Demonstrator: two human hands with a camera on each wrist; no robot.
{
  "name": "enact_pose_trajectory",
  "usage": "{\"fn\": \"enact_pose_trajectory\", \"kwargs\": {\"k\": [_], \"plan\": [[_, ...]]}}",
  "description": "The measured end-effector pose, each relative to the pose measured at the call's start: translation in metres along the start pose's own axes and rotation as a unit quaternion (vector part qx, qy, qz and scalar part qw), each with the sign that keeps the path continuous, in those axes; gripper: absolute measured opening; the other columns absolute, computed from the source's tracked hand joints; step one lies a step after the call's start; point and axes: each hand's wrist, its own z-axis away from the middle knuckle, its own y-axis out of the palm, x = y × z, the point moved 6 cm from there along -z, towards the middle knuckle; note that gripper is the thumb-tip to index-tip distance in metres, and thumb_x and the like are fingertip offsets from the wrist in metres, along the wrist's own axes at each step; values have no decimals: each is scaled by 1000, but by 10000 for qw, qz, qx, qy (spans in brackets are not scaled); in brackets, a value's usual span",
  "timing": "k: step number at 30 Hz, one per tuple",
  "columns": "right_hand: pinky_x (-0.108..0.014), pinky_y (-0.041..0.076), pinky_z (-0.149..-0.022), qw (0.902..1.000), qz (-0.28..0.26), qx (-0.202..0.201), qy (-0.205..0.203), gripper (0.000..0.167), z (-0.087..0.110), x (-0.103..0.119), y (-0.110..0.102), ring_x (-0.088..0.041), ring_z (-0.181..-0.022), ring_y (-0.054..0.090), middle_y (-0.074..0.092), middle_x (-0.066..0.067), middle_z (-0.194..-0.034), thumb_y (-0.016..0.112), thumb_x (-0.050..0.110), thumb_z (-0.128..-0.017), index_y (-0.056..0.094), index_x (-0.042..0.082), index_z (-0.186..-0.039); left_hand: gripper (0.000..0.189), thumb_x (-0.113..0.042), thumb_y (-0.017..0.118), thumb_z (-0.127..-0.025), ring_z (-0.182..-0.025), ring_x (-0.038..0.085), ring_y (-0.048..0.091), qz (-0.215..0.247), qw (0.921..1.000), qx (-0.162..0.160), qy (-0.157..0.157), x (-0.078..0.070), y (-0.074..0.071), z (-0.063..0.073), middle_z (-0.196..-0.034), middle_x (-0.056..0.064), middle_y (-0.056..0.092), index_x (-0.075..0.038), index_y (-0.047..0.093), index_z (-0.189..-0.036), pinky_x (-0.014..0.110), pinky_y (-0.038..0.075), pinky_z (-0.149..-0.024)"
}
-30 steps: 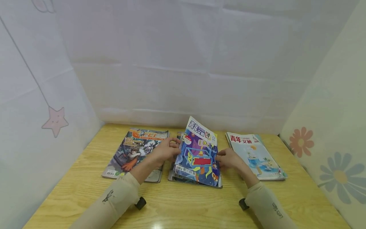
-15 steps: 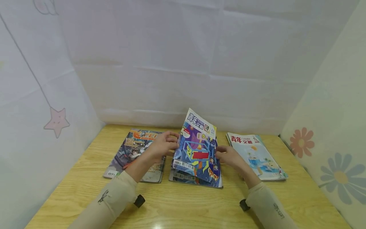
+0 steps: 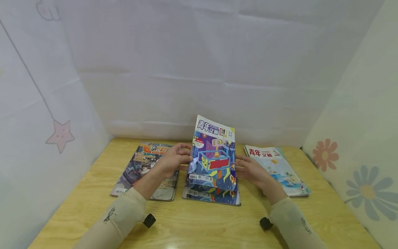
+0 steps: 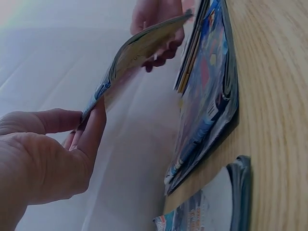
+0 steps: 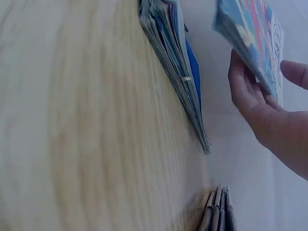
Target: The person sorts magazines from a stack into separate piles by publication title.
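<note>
A purple-blue magazine (image 3: 214, 152) with a red box drawn on its cover is raised and tilted above the middle pile. Its left edge is pinched between the thumb and fingers of my left hand (image 3: 175, 159), seen closely in the left wrist view. At the right edge, my right hand (image 3: 252, 171) holds it with fingers behind and the thumb at the front side. Below lies the rest of the middle pile (image 3: 211, 197), whose top magazine has a similar blue cover, mostly hidden by the raised one.
A dark-covered magazine pile (image 3: 133, 173) lies on the left of the wooden table (image 3: 192, 228), partly under my left forearm. Another pile with a pale beach cover (image 3: 278, 169) is at the right. White cloth (image 3: 202, 86) hangs behind and along the sides.
The purple-blue magazine has risen off the middle pile and straightened, exposing more of the pile below. Both hands have come up slightly with it. The side piles stay put.
</note>
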Motion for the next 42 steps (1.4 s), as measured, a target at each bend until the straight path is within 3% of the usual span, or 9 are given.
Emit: {"fn": "enact_pose_trajectory", "kwargs": {"k": [4,8,11,15,21,26,29,35,42], "plan": [[-48,53,-92,9997,-98,119,-202,67,6,3,-7,-35,-116,62,49,-20,-146,57,7,-102,26,18,-161,43,0,63,-98,-90,24,62,148,9998,-20,-126,12,4,-6,-106,11,58,-5,47,-138,57,56,-84],[-41,54,-88,9958,-539,560,-487,78,17,8,-15,-28,-113,60,36,-19,-154,46,-2,-101,10,23,-165,46,-3,64,-99,-95,26,64,264,9994,62,-225,18,14,-14,-125,16,59,-8,46,-141,62,51,-92],[-42,53,-93,9910,-817,876,-604,78,26,13,-21,-27,-118,58,29,-19,-156,37,-7,-103,1,22,-166,46,-2,64,-99,-95,26,64,359,9990,124,-247,20,24,-20,-129,17,59,-8,46,-142,61,52,-91],[-41,54,-91,9910,-846,890,-532,78,38,16,-37,-29,-121,58,28,-17,-158,33,-10,-103,0,23,-166,45,0,63,-99,-91,26,64,393,9986,238,-243,25,42,-28,-126,18,57,-7,46,-140,54,57,-83],[-39,55,-91,9940,-773,603,-475,75,57,21,-67,-25,-117,60,41,-12,-149,33,-10,-104,2,20,-166,44,1,64,-99,-95,28,67,472,9968,371,-529,34,76,-41,-128,18,57,-6,47,-139,56,55,-87],[-25,57,-67,9936,-867,290,-668,75,70,30,-95,-18,-96,67,63,-7,-130,31,-14,-101,0,12,-164,45,2,66,-97,-99,32,67,773,9929,505,-747,40,109,-55,-127,18,57,-5,49,-137,53,57,-85],[-24,56,-60,9955,-665,-110,-669,76,77,31,-117,-16,-83,68,70,-6,-117,30,-16,-98,-1,8,-164,47,3,67,-96,-101,33,65,932,9906,539,-849,46,133,-63,-127,17,55,-4,48,-138,50,58,-83],[-29,57,-69,9950,13,-935,-348,76,102,28,-161,-14,-83,67,71,1,-104,32,-12,-98,1,10,-164,45,4,70,-93,-91,32,68,1149,9868,533,-1009,61,184,-76,-113,17,62,-3,52,-133,48,59,-81],[-31,57,-70,9937,252,-1080,-131,74,123,29,-196,-14,-85,67,71,4,-103,33,-10,-100,-1,8,-163,41,6,72,-91,-84,35,70,1287,9852,551,-990,70,226,-87,-100,19,65,-1,56,-128,54,55,-87]]}}
